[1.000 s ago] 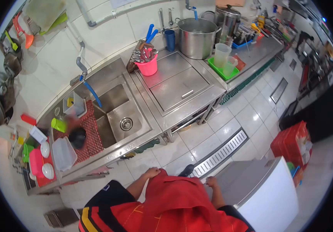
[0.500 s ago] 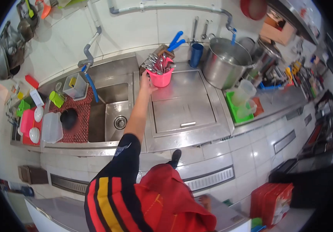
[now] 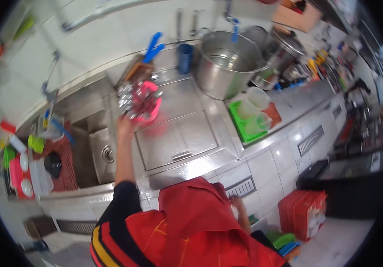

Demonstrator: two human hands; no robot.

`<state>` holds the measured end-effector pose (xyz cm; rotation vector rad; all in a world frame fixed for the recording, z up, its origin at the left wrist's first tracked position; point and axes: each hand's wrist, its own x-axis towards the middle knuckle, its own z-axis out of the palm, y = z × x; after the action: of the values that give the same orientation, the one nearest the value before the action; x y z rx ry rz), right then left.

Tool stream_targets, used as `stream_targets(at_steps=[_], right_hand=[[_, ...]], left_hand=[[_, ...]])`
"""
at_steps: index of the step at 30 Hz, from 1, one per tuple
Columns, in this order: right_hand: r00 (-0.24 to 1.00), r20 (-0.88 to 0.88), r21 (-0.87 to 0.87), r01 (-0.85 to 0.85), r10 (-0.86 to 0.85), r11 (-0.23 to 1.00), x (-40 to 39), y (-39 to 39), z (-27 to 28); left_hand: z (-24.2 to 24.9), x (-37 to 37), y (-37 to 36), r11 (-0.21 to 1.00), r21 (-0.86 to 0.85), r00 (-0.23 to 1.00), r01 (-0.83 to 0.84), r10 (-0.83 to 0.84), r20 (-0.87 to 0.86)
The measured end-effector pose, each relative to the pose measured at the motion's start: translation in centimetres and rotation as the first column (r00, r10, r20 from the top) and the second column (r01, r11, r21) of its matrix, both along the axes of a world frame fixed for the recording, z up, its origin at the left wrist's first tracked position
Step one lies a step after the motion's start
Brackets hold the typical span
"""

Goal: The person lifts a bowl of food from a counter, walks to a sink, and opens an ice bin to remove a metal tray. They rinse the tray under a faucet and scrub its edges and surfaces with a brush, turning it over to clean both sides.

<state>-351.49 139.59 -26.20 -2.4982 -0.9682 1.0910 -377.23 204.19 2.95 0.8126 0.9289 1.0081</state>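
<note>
At the left edge of a pink container, my left hand is closed on its rim or side, the fingers partly hidden. Metal spoons and forks fill the container, some with reddish handles. It is tipped so that its mouth faces me, close over the steel counter, where a pink reflection shows. My right hand hangs low beside the red apron, away from the counter. It is small and blurred, and I cannot tell whether it holds anything.
Left of the container is a steel sink. Behind stand a wooden block with blue handles, a blue cup and a large steel pot. A green tray with clear plastic jugs lies to the right. A red crate stands lower right.
The pink container has come closer to me and tipped, showing more of its cutlery, with my left hand on it. My right hand shows more beside the apron. The view has turned rightward.
</note>
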Motion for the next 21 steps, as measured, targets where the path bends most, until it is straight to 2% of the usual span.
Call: stream_targets(at_steps=[1,2,3,4,5,7,8,10,13,15,17,18,20,21], right_hand=[[0.987,0.152,-0.019,0.056,-0.052,0.998,0.8,3.8,5.0],[0.988,0.034,0.037,0.149,-0.15,0.988,1.0,9.9,15.9],[0.964,-0.06,0.201,0.267,-0.26,0.942,1.8,11.7,17.4],[0.938,-0.23,0.336,0.327,-0.26,0.883,2.0,14.5,21.3],[0.895,-0.402,0.333,0.337,-0.191,0.881,2.5,16.8,24.2],[0.612,-0.783,0.265,0.484,-0.106,0.834,1.4,21.2,33.3],[0.531,-0.843,0.241,0.516,-0.086,0.822,0.8,21.9,35.4],[0.359,-0.933,0.187,0.563,-0.035,0.805,0.8,21.9,37.5],[0.271,-0.953,0.085,0.67,-0.135,0.738,2.9,17.4,36.4],[0.256,-0.928,0.046,0.8,-0.271,0.599,5.1,13.5,36.4],[0.202,-0.893,0.012,0.903,-0.401,0.429,7.8,10.1,35.5],[0.222,-0.893,0.055,0.917,-0.392,0.395,9.4,9.1,35.9],[0.26,-0.889,0.141,0.939,-0.377,0.315,13.1,8.0,37.3],[0.248,-0.881,0.143,0.951,-0.402,0.274,15.2,7.5,37.4]], left_hand=[[0.8,-0.5,-2.2,0.996,0.065,0.999,0.053,-0.053,0.0],[1.5,-0.9,-4.5,0.998,0.007,0.991,0.07,-0.069,-0.113],[2.8,-0.8,-7.3,0.996,-0.019,0.987,0.084,-0.086,-0.137],[4.3,-0.3,-10.2,0.995,-0.043,0.982,0.091,-0.097,-0.162],[5.8,0.3,-12.8,0.984,-0.106,0.966,0.141,-0.16,-0.205],[7.7,2.4,-17.5,0.948,-0.204,0.919,0.244,-0.293,-0.263],[8.3,3.7,-19.6,0.923,-0.242,0.89,0.3,-0.362,-0.276],[8.7,6.7,-23.3,0.832,-0.314,0.82,0.458,-0.531,-0.213],[6.3,12.1,-28.5,0.736,-0.31,0.734,0.602,-0.663,-0.146],[3.5,16.4,-31.4,0.682,-0.259,0.657,0.684,-0.73,-0.187],[5.2,22.0,-33.9,0.622,-0.266,0.636,0.737,-0.77,-0.038],[4.6,24.5,-35.0,0.603,-0.212,0.62,0.769,-0.784,0.019],[4.2,30.2,-36.5,0.535,-0.305,0.548,0.788,-0.835,-0.05],[4.2,32.6,-37.3,0.529,-0.228,0.537,0.818,-0.843,-0.027]])
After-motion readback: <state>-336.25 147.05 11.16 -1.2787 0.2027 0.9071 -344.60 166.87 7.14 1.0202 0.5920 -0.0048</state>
